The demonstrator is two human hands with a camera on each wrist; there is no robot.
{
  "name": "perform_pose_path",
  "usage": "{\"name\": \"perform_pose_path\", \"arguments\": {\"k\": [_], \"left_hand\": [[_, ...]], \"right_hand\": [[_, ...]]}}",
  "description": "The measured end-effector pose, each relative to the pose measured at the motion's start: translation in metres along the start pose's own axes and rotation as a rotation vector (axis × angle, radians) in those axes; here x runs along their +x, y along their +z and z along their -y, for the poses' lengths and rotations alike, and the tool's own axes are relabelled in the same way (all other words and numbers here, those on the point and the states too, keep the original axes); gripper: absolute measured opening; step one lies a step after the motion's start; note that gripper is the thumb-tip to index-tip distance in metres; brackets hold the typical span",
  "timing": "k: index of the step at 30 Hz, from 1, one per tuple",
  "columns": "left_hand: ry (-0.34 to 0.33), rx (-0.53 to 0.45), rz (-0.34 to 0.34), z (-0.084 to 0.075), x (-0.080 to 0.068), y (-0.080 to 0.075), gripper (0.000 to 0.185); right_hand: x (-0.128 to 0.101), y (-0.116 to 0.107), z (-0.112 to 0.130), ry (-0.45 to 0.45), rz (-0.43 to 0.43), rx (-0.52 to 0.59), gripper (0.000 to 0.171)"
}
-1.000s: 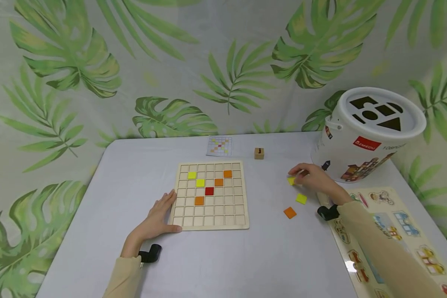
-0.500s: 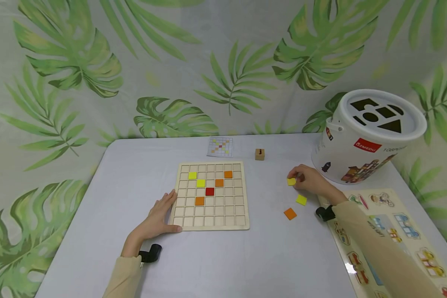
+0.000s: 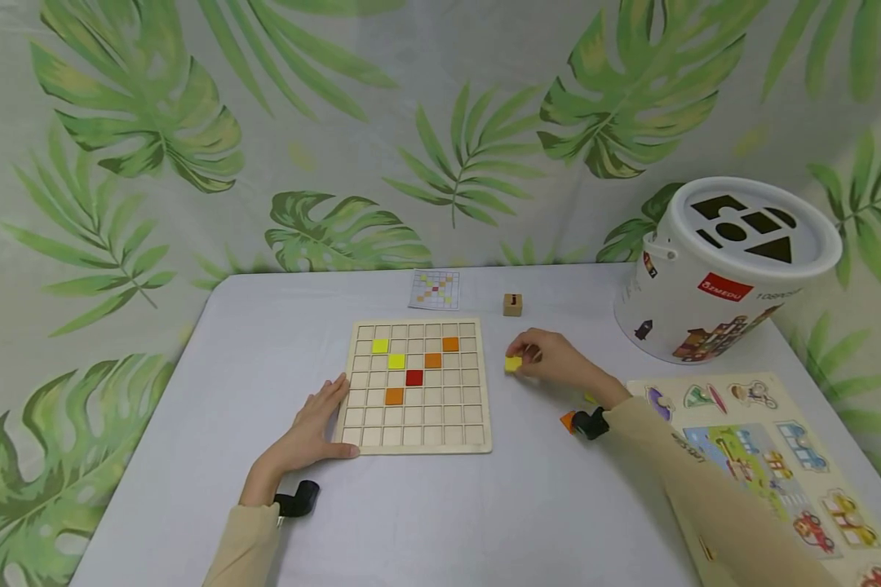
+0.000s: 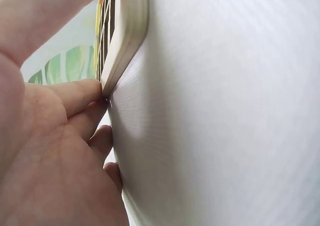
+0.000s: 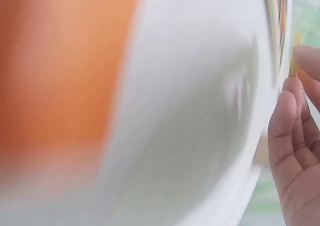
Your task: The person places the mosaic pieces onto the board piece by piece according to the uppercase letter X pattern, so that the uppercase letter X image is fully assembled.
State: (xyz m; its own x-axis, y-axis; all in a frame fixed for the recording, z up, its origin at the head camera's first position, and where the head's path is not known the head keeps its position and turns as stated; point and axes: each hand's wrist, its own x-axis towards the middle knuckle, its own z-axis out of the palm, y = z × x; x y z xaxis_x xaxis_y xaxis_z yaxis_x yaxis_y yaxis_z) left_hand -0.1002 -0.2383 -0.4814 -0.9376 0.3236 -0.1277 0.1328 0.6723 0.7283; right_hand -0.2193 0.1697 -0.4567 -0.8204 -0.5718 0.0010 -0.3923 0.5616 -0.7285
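My right hand (image 3: 556, 359) pinches a yellow square tile (image 3: 513, 364) between thumb and fingers, just right of the wooden grid board (image 3: 444, 414). The right wrist view shows the tile (image 5: 296, 55) edge-on at the fingertips. On the board lie two yellow tiles, several orange ones and a red tile (image 3: 414, 378). My left hand (image 3: 307, 430) rests at the board's lower left corner, fingers straight along its left edge and thumb at the front edge. In the left wrist view, fingertips touch the board's corner (image 4: 122, 50).
Behind the board lie a printed pattern card (image 3: 435, 290) and a small wooden cube (image 3: 512, 305). An orange tile (image 3: 567, 421) and a yellow tile (image 3: 590, 399) are partly hidden under the right wrist. A white bucket (image 3: 719, 293) and a picture puzzle board (image 3: 763, 408) stand at right.
My right hand has picked up the yellow tile from the table and carried it left towards the board. The left hand has stayed at the board's corner.
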Motion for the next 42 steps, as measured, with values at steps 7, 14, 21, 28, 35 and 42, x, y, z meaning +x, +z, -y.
{"name": "perform_pose_path", "arguments": {"k": [7,14,21,28,35,42], "left_hand": [[-0.002,-0.001,0.001,-0.001,0.001,0.001,0.108],[0.005,-0.001,0.001,0.000,0.001,0.002,0.107],[0.003,0.002,0.001,0.000,0.001,0.001,0.107],[0.001,0.002,0.000,0.000,0.001,0.002,0.107],[-0.004,0.001,0.002,0.001,0.002,0.002,0.107],[0.001,0.001,-0.001,0.000,0.000,0.000,0.107]], "right_hand": [[0.024,0.039,0.043,-0.065,0.094,0.070,0.021],[0.039,0.069,0.065,-0.096,0.172,0.091,0.019],[0.044,0.083,0.075,-0.125,0.186,-0.021,0.017],[0.042,0.082,0.078,-0.110,0.188,-0.036,0.018],[0.024,0.050,0.066,-0.046,0.140,0.069,0.020],[-0.016,0.000,0.036,0.003,0.090,0.040,0.019]]}}
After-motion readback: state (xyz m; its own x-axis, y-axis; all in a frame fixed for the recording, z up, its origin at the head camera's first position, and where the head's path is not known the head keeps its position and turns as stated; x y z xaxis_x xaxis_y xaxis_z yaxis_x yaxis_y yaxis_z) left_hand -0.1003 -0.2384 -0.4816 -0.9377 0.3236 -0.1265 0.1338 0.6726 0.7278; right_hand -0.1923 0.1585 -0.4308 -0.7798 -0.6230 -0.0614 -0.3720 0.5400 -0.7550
